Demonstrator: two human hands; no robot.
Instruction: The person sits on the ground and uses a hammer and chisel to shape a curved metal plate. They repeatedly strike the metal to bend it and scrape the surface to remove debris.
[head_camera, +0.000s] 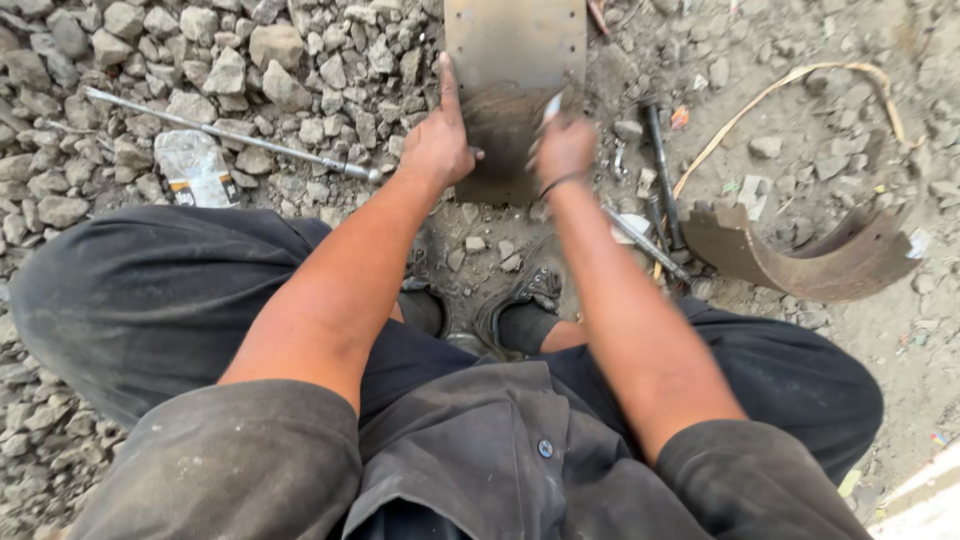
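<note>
To your left, a long thin metal rod (230, 133) lies across the grey gravel (300, 60), with a crumpled clear plastic wrapper (194, 168) just below it. To your right, a rusty curved metal shoe (800, 255) rests on the dirt, a dark bolt (662, 170) stands near it, and a pale bent strip (790, 85) arcs above both.

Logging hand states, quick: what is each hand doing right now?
Left hand: open, pressed on the curved metal plate.
Right hand: closed on a thin tool, blurred.
</note>
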